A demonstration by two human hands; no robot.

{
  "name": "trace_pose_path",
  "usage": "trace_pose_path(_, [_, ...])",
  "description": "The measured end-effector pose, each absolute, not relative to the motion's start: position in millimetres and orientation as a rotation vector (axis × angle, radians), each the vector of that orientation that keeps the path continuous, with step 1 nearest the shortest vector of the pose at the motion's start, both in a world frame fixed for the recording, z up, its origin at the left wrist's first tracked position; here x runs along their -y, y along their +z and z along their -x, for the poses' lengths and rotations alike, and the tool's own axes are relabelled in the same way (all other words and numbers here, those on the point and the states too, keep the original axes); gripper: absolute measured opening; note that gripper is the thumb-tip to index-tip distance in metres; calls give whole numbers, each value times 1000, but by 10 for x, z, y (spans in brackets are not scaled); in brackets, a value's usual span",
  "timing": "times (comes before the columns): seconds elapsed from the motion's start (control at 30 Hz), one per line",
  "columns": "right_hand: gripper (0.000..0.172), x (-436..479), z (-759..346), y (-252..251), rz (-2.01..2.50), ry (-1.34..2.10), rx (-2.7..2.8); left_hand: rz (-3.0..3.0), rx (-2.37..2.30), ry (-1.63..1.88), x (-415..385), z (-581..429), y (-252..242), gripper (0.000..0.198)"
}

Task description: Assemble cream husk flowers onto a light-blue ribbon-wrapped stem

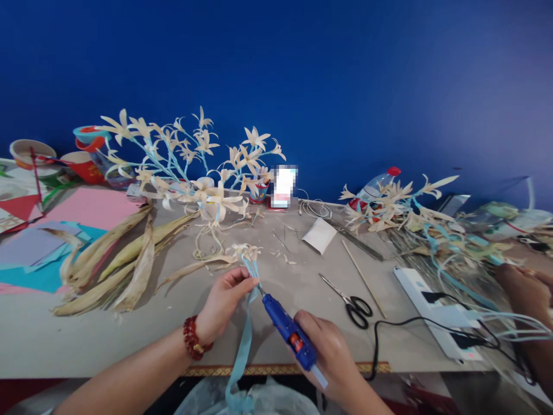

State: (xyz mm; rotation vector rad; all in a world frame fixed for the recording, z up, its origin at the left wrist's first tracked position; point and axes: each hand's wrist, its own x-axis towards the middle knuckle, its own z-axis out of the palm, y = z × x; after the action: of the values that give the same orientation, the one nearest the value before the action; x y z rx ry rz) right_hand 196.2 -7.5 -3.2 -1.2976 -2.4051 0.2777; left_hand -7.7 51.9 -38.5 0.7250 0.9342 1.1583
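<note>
My left hand [224, 302], a red bead bracelet at its wrist, pinches the stem of a small cream husk flower [245, 252] wrapped in light blue ribbon [242, 346]; the ribbon hangs down past the table's front edge. My right hand [330, 354] grips a blue hot glue gun [287, 331]. Its nozzle touches the stem right at my left fingertips.
Dried corn husks [116, 262] lie at the left beside coloured paper sheets [52, 242]. Finished husk flower branches [190, 161] stand behind. Black-handled scissors [352, 302], a thin stick [363, 276] and a white power strip [436, 317] lie to the right. Another person's hand [525, 288] is at the right edge.
</note>
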Motion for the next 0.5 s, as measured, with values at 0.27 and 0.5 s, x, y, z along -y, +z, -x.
trace_pose_path(0.27, [10, 78, -1961, -46, 1306, 301, 2404, -709, -955, 1151, -520, 76, -406, 15])
trace_pose_path(0.5, [8, 84, -1972, -96, 1303, 290, 2392, -709, -955, 1163, -523, 76, -391, 16])
